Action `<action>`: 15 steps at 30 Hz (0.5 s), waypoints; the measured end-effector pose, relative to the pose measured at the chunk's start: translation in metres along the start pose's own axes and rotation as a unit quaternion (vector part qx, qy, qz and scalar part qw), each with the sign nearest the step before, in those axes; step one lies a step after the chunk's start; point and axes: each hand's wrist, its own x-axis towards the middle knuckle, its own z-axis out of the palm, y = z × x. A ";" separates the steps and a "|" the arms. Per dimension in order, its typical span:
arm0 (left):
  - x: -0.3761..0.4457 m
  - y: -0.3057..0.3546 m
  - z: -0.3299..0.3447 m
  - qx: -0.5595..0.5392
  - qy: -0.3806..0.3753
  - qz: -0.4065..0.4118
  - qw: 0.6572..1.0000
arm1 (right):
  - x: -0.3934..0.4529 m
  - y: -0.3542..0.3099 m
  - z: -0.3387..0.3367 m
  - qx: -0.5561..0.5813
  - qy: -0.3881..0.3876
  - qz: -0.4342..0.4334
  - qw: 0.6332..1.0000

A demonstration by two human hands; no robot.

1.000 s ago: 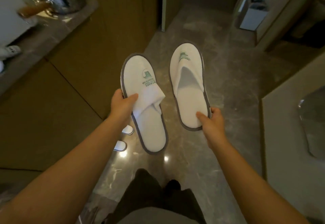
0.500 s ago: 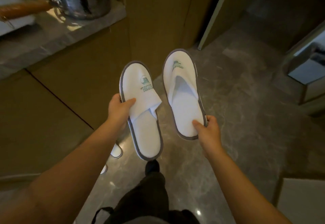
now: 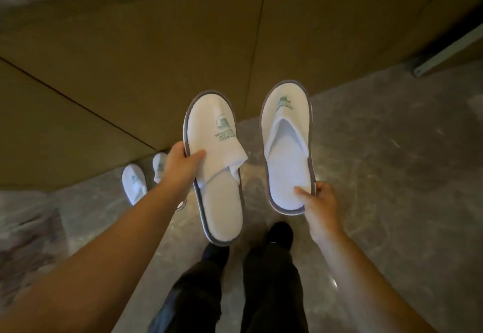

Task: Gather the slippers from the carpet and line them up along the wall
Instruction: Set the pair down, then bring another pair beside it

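Note:
I hold two white slippers with grey edging and a green logo, both in the air with toes pointing at the wall. My left hand (image 3: 181, 166) grips the left slipper (image 3: 218, 175) at its side edge, thumb on the folded upper. My right hand (image 3: 317, 202) pinches the heel of the right slipper (image 3: 286, 149). Two more white slippers stand on the floor against the brown wall panel (image 3: 130, 76): one slipper (image 3: 134, 182) in full view, the other slipper (image 3: 159, 165) partly hidden behind my left wrist.
Grey marble floor (image 3: 392, 175) spreads to the right and under my dark-trousered legs (image 3: 235, 293). A patterned carpet edge (image 3: 23, 241) lies at the lower left. A pale door frame foot (image 3: 439, 58) meets the floor at the upper right.
The view has swung left and down toward the wall; the counter with the pot has left the frame. The two slippers by the wall now show more fully. Both hands keep their slippers.

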 end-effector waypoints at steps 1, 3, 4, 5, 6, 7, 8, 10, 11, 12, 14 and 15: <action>0.017 -0.013 0.008 -0.001 0.010 -0.008 1.000 | 0.028 0.009 0.008 -0.004 -0.008 0.004 1.000; 0.054 -0.045 0.026 -0.007 0.023 -0.018 1.000 | 0.086 0.033 0.024 -0.015 -0.014 0.006 1.000; 0.074 -0.063 0.036 -0.013 0.030 -0.023 0.999 | 0.113 0.049 0.032 -0.022 -0.014 0.006 1.000; 0.094 -0.083 0.047 -0.017 0.037 -0.027 0.999 | 0.141 0.067 0.042 -0.029 -0.011 0.003 1.000; 0.114 -0.104 0.059 -0.019 0.043 -0.032 0.998 | 0.166 0.086 0.051 -0.037 -0.006 -0.001 0.999; 0.133 -0.125 0.072 -0.017 0.045 -0.036 0.998 | 0.190 0.106 0.059 -0.044 0.000 -0.005 0.999; 0.151 -0.148 0.084 -0.016 0.044 -0.039 0.998 | 0.213 0.127 0.067 -0.051 0.009 -0.007 0.999; 0.190 -0.192 0.109 -0.017 0.037 -0.039 0.998 | 0.260 0.168 0.079 -0.055 0.031 -0.013 0.998; 0.210 -0.214 0.120 -0.018 0.034 -0.039 0.999 | 0.284 0.189 0.083 -0.058 0.043 -0.019 0.997; 0.229 -0.235 0.132 -0.019 0.031 -0.038 0.999 | 0.306 0.209 0.087 -0.064 0.054 -0.023 0.996; 0.266 -0.274 0.154 -0.023 0.032 -0.034 0.999 | 0.349 0.246 0.093 -0.073 0.068 -0.030 0.995; 0.282 -0.291 0.164 -0.027 0.033 -0.034 0.999 | 0.369 0.262 0.097 -0.077 0.074 -0.031 0.994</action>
